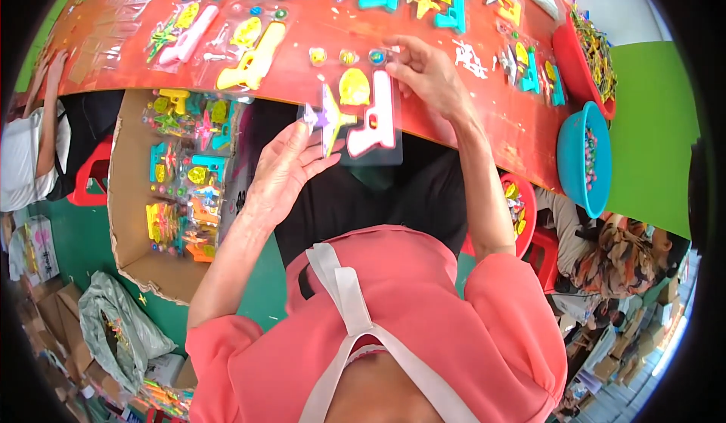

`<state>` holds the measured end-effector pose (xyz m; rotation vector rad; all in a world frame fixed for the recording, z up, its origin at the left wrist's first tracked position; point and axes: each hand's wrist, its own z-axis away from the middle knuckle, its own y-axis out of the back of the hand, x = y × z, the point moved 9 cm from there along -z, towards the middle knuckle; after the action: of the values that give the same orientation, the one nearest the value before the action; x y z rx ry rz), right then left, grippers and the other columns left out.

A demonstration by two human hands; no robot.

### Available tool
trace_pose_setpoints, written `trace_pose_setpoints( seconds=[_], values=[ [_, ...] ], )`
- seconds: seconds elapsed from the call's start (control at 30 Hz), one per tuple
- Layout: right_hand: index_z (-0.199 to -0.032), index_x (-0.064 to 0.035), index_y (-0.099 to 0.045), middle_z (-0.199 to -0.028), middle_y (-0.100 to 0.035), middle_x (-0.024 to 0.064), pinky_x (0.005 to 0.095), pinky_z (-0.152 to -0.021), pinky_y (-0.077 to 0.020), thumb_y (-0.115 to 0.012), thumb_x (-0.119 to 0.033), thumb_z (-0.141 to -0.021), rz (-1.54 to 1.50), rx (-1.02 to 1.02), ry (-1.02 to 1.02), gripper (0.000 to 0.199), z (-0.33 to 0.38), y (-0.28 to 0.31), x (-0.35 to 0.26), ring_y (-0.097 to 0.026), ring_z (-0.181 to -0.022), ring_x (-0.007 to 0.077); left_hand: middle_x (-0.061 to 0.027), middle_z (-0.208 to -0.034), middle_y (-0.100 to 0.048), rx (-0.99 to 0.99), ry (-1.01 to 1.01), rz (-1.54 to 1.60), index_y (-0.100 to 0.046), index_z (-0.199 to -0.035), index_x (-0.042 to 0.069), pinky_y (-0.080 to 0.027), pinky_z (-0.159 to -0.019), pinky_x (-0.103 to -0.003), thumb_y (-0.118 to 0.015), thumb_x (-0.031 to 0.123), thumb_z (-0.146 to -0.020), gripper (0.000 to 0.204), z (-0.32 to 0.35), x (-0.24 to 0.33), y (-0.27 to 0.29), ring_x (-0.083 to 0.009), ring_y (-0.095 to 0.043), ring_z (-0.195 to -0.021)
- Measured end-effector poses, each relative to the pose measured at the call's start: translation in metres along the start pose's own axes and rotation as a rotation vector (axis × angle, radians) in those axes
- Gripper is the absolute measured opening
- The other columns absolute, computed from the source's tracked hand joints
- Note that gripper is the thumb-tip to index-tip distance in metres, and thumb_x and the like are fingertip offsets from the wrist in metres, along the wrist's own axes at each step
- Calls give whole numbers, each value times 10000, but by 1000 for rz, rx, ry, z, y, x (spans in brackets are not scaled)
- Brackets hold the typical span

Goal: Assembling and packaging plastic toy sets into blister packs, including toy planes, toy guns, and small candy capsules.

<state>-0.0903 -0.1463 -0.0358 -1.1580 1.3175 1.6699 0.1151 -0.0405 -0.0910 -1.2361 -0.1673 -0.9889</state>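
Observation:
A clear plastic blister tray (388,153) is held tilted at the table's front edge. In it sit a white toy pistol (380,113) with a pink rim, a yellow and purple toy plane (330,120), a yellow disc-like piece (354,88) and small balls (347,57) along the top. My left hand (287,158) grips the tray's left side, its fingers reaching behind the plane. At the top right corner my right hand (431,71) curls thumb and forefinger round the tray's edge, beside a blue-green ball (376,57).
More filled trays, some with a yellow toy pistol (253,58), lie on the red table (318,29). A cardboard box (128,234) of trays stands at my left. A red basin (563,52) and a blue basin (572,150) hold small parts at the right. Other people sit on both sides.

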Motion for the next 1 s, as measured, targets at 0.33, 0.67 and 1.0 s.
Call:
trace_pose_setpoints(
  seconds=[0.33,0.67,1.0],
  values=[
    [-1317,-37,-528,-824,-562,-26,206,-612,-453,-645,-44,-919,99,-54,14,415,72,-15,1,-523,-694,45,-190,-1201,-619,-66,71,-130,-328,-1453,19,-560,-919,-407,-490,158,-1022,480,25,-42,-24,-290,-659,-1067],
    [-1004,-15,-630,-894,-542,72,283,-621,-503,-741,-65,-814,440,124,168,225,81,-16,-36,-601,-689,161,-221,-1203,-619,-50,94,-160,-313,-1461,27,-546,-926,-420,-512,191,-1016,515,30,-46,-17,-314,-653,-1082],
    [-956,-14,-640,-990,-540,97,315,-660,-534,-754,-84,-798,518,185,281,208,77,-30,-47,-629,-806,201,-176,-1187,-628,-61,90,-129,-362,-1434,17,-563,-911,-386,-493,174,-1024,459,30,-45,-19,-273,-663,-1059]
  ],
)
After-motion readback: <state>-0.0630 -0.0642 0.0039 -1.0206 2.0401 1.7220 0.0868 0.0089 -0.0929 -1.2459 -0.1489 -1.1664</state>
